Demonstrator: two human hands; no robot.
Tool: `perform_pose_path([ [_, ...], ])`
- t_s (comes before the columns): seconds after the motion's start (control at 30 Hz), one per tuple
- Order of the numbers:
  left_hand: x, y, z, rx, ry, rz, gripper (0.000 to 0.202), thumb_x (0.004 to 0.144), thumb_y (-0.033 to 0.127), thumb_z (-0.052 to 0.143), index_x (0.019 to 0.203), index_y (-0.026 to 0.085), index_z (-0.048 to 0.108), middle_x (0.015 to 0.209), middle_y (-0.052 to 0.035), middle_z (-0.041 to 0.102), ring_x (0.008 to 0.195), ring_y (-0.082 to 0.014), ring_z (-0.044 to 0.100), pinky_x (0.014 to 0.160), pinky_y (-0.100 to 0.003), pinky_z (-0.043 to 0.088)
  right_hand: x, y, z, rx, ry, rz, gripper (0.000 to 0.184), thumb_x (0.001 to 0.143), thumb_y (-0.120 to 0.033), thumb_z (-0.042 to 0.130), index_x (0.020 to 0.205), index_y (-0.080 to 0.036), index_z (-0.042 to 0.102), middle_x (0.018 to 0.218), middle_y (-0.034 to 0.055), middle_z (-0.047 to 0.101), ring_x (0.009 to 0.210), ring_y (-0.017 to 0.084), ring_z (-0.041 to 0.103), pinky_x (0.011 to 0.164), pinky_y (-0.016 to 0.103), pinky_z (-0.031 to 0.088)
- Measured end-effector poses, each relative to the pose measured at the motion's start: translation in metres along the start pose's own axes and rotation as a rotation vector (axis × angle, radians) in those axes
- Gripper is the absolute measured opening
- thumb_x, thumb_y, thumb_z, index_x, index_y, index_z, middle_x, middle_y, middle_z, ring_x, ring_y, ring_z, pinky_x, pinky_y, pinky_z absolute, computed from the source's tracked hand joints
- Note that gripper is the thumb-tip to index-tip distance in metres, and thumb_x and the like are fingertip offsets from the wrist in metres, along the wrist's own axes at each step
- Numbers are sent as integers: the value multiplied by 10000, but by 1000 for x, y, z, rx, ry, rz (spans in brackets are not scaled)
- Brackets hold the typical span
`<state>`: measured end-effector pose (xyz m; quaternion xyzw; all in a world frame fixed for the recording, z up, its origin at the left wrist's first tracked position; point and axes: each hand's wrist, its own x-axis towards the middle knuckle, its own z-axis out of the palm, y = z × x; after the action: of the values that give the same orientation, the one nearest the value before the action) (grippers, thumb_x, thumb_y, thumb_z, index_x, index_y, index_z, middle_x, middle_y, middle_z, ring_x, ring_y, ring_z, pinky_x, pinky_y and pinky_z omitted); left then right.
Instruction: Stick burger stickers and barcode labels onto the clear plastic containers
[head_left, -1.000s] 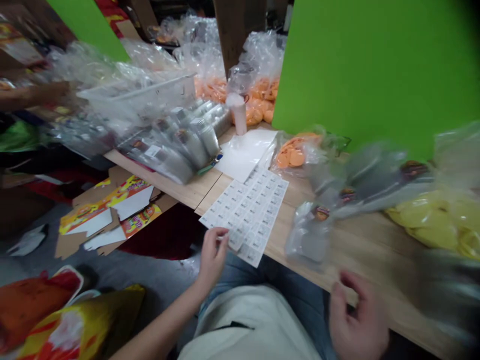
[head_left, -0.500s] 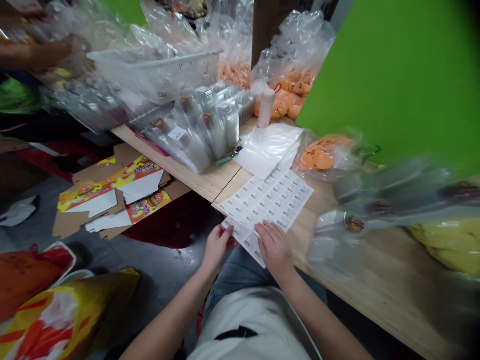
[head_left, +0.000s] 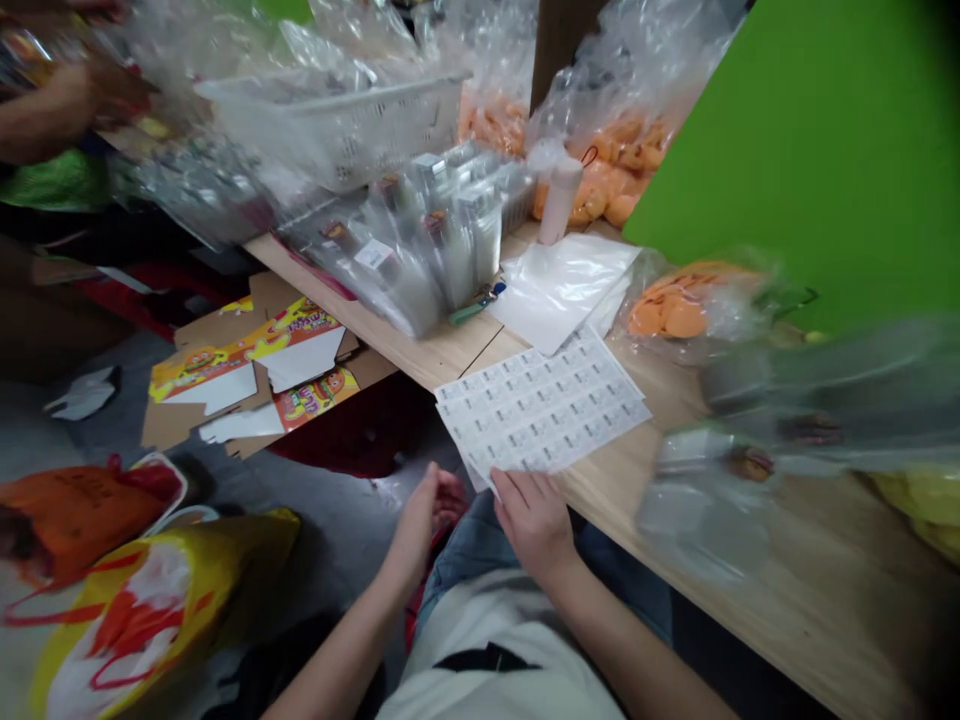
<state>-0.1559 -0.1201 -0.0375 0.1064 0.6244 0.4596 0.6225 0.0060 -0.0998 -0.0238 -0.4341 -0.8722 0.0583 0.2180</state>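
Observation:
Printed label sheets [head_left: 536, 405] overlap at the table's front edge, covered in rows of small labels with dark print. My right hand [head_left: 534, 522] is at their near edge, fingers together over the paper's lower corner and thumb hidden, apparently pinching the label sheet. To the left, off the paper, my left hand [head_left: 429, 515] hangs above my lap with its fingers loosely curved, apart from the thumb, and nothing in it. White plastic bags [head_left: 566, 285] lie flat just beyond the sheets and touch their far edge.
Packed clear bags [head_left: 420, 250] stand behind, near a white basket [head_left: 337, 130] and a pink bottle [head_left: 560, 205]. Orange pieces in a bag [head_left: 686, 305] and blurred clear packets [head_left: 712, 500] lie right. Flattened cartons [head_left: 247, 365] are left; another person's arm [head_left: 45, 115] reaches in.
My left hand has let go of the label sheet's near edge and drawn down and left. The sheet that overhung the table edge now lies further up with the others. The camera view has shifted slightly.

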Motion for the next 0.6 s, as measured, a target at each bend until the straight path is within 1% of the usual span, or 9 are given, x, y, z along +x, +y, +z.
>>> perform_pose_path([
  [0.03, -9, -8, 4, -14, -84, -77, 610, 680, 722, 447, 791, 134, 568, 707, -35, 604, 585, -130, 584, 556, -241, 456, 1, -2, 1, 24, -44, -5, 280, 844, -204, 468, 1097, -153, 578, 846, 82, 617, 780, 204, 519, 708, 360, 396],
  [0.1, -18, -17, 13, -37, -158, -99, 564, 684, 664, 520, 884, 140, 580, 799, -49, 635, 645, -137, 598, 602, -251, 471, 0, -7, -1, 102, -138, -6, 314, 818, -232, 501, 1116, -153, 564, 926, 91, 611, 861, 222, 513, 760, 377, 400],
  [0.2, -16, -15, 17, 24, -136, -9, 425, 687, 471, 654, 943, 141, 572, 764, -25, 634, 613, -109, 579, 577, -213, 453, 1, -9, -9, 239, -215, 1, 339, 783, -247, 530, 1112, -170, 563, 1035, 90, 591, 961, 229, 498, 856, 395, 394],
  [0.27, -13, -9, 12, 94, -130, -29, 399, 693, 432, 662, 938, 132, 566, 709, -12, 620, 535, -88, 556, 515, -190, 425, 11, 2, -13, 266, -160, 43, 297, 803, -228, 489, 1081, -176, 582, 1066, 93, 590, 1002, 221, 498, 896, 393, 388],
  [0.33, -11, -3, 5, 147, -126, -47, 399, 708, 438, 646, 953, 136, 555, 718, -9, 619, 487, -71, 546, 470, -174, 398, 31, 22, -13, 196, -41, 175, 307, 836, -204, 419, 1090, -154, 583, 1135, 126, 569, 1090, 240, 470, 935, 416, 368],
  [0.4, -10, 2, -2, 187, -108, -25, 398, 719, 459, 626, 942, 139, 548, 701, -2, 606, 461, -67, 538, 442, -168, 380, 60, 50, -7, 74, 69, 383, 358, 846, -200, 380, 1150, -112, 547, 1258, 178, 485, 1204, 295, 381, 964, 476, 326],
  [0.47, -8, 5, -8, 218, -88, 4, 397, 717, 478, 618, 908, 137, 546, 662, 7, 585, 461, -71, 531, 438, -173, 382, 90, 81, -1, -6, 132, 598, 396, 830, -204, 393, 1189, -79, 504, 1321, 214, 406, 1249, 342, 313, 962, 509, 306],
  [0.53, -7, 6, -11, 224, -65, 17, 399, 692, 475, 645, 879, 139, 540, 697, -7, 594, 537, -91, 558, 489, -192, 426, 118, 110, 2, -39, 166, 791, 393, 819, -192, 393, 1174, -55, 492, 1290, 244, 412, 1223, 360, 332, 931, 509, 322],
  [0.6, -6, 7, -12, 172, -36, 12, 430, 664, 447, 683, 934, 159, 511, 867, -50, 621, 690, -128, 600, 594, -238, 482, 140, 137, -1, -46, 184, 900, 363, 836, -185, 361, 1131, -23, 497, 1195, 279, 461, 1146, 358, 406, 876, 510, 357],
])
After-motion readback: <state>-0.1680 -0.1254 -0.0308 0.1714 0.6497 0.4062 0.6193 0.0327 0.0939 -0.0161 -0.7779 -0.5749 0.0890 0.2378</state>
